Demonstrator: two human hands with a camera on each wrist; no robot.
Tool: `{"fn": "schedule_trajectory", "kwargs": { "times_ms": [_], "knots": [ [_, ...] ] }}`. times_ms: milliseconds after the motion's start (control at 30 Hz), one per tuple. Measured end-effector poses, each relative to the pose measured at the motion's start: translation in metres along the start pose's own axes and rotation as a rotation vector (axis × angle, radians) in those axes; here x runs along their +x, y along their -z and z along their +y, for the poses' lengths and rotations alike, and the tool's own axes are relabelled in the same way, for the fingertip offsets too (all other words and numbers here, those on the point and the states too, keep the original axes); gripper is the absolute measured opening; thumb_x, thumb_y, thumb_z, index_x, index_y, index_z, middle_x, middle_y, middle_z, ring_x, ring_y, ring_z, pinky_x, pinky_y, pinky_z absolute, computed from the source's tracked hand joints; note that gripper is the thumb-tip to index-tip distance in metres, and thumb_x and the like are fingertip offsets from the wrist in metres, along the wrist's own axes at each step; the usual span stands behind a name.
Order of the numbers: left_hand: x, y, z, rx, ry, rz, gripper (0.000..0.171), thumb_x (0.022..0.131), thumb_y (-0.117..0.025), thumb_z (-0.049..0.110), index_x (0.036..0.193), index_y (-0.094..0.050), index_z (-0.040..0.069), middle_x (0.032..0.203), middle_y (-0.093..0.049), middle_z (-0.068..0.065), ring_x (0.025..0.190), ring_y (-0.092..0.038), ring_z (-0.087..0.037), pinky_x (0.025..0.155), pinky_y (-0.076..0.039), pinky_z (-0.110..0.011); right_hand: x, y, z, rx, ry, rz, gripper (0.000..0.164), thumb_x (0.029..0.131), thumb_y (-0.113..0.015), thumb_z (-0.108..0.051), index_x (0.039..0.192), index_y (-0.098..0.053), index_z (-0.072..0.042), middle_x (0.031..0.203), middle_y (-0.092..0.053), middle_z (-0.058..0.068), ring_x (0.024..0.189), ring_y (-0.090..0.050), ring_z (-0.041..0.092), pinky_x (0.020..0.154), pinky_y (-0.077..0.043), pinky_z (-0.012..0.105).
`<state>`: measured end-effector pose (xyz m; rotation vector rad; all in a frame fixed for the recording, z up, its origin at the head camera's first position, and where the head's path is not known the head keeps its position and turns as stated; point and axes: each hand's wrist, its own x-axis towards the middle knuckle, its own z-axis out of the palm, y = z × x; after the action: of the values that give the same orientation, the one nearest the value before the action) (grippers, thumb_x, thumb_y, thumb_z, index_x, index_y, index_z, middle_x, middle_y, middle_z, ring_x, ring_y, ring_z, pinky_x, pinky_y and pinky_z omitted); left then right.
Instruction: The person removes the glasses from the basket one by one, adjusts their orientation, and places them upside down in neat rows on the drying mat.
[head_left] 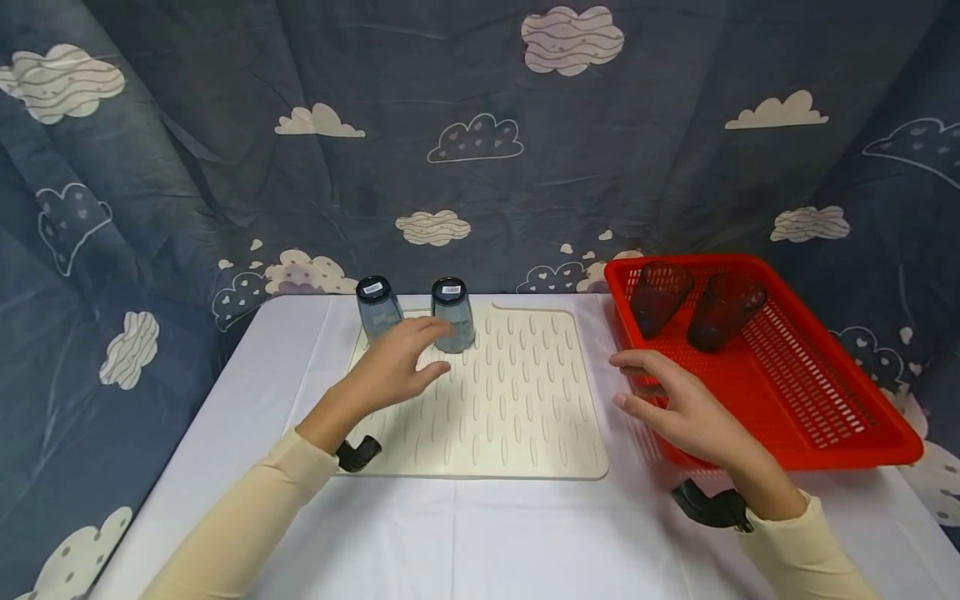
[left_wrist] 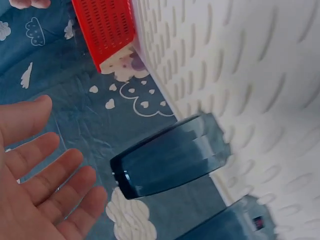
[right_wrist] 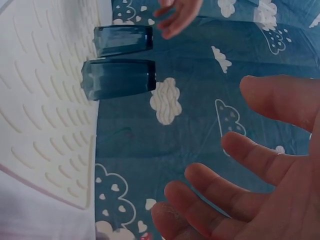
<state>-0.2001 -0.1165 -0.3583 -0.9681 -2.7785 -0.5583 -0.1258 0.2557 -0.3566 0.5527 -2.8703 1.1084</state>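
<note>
Two blue glasses stand upside down at the back left of a cream drying mat (head_left: 517,400). My left hand (head_left: 397,362) is over the mat in front of them, its fingers relaxed and holding nothing; in the head view it overlaps the edges of the left glass (head_left: 380,310) and the right glass (head_left: 453,312). The left wrist view shows the nearer glass (left_wrist: 170,155) apart from the fingertips. Between the mat and a red basket (head_left: 832,367) hovers my right hand (head_left: 678,408), fingers loosely bent with nothing in them.
Inside the basket, two dark-looking glasses, one on the left (head_left: 660,298) and one on the right (head_left: 723,310), lean near the back left. A white cloth (head_left: 525,542) covers the table. A dark cloud-patterned curtain (head_left: 480,192) hangs directly behind it.
</note>
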Motion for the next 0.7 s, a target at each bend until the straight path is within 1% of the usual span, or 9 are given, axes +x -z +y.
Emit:
{"fn": "schedule_trajectory", "kwargs": {
  "times_ms": [100,200,333,400,567,667,700],
  "knots": [
    [-0.016,-0.005,-0.001,-0.031,0.016,0.009,0.045,0.092,-0.071,0.022,0.132,-0.061,0.006,0.137,-0.061,-0.013,0.130,-0.056,-0.031,0.110,-0.046,-0.047,-0.001,0.001,-0.002,-0.014,0.009,0.000,0.055,0.091,-0.071,-0.027,0.138,-0.051,-0.007,0.137,-0.056,0.016,0.123,-0.055,0.036,0.096,-0.052,0.061],
    [-0.030,-0.008,-0.001,-0.057,0.041,0.004,0.043,0.092,-0.071,0.023,0.131,-0.062,0.007,0.137,-0.061,-0.012,0.131,-0.056,-0.030,0.110,-0.046,-0.047,-0.003,0.001,-0.002,-0.034,0.012,-0.007,0.054,0.091,-0.072,-0.026,0.137,-0.051,-0.008,0.137,-0.056,0.016,0.123,-0.055,0.037,0.095,-0.053,0.061],
    [-0.044,-0.012,0.001,-0.103,0.058,0.015,0.042,0.091,-0.072,0.022,0.130,-0.062,0.007,0.135,-0.063,-0.011,0.130,-0.057,-0.029,0.109,-0.047,-0.048,-0.009,0.006,-0.001,-0.058,0.013,-0.001,0.054,0.089,-0.074,-0.026,0.137,-0.052,-0.010,0.137,-0.056,0.017,0.123,-0.054,0.037,0.093,-0.052,0.063],
    [-0.050,-0.015,0.002,-0.128,0.051,0.030,0.042,0.091,-0.072,0.021,0.129,-0.063,0.007,0.134,-0.064,-0.010,0.129,-0.058,-0.028,0.108,-0.047,-0.047,-0.011,0.009,0.001,-0.068,0.018,0.009,0.055,0.089,-0.074,-0.025,0.137,-0.053,-0.011,0.137,-0.056,0.017,0.123,-0.053,0.036,0.093,-0.052,0.064],
    [-0.060,-0.023,0.002,-0.159,0.038,0.049,0.041,0.090,-0.073,0.017,0.128,-0.064,0.007,0.132,-0.065,-0.010,0.127,-0.059,-0.027,0.107,-0.049,-0.046,-0.015,0.017,0.005,-0.104,0.023,0.024,0.053,0.090,-0.073,-0.028,0.136,-0.053,-0.010,0.136,-0.057,0.016,0.121,-0.054,0.034,0.093,-0.051,0.064],
    [-0.062,-0.027,0.001,-0.172,0.050,0.053,0.041,0.090,-0.073,0.017,0.127,-0.064,0.006,0.132,-0.065,-0.010,0.127,-0.060,-0.027,0.106,-0.049,-0.046,-0.017,0.022,0.007,-0.130,0.029,0.027,0.052,0.091,-0.072,-0.028,0.135,-0.054,-0.009,0.134,-0.058,0.014,0.119,-0.055,0.034,0.092,-0.051,0.064],
    [-0.063,-0.029,0.000,-0.175,0.053,0.057,0.040,0.090,-0.073,0.017,0.127,-0.064,0.006,0.131,-0.065,-0.010,0.126,-0.060,-0.027,0.106,-0.049,-0.046,-0.017,0.024,0.008,-0.149,0.033,0.033,0.051,0.090,-0.073,-0.028,0.134,-0.054,-0.009,0.133,-0.058,0.013,0.118,-0.056,0.032,0.092,-0.052,0.062]
  ]
}}
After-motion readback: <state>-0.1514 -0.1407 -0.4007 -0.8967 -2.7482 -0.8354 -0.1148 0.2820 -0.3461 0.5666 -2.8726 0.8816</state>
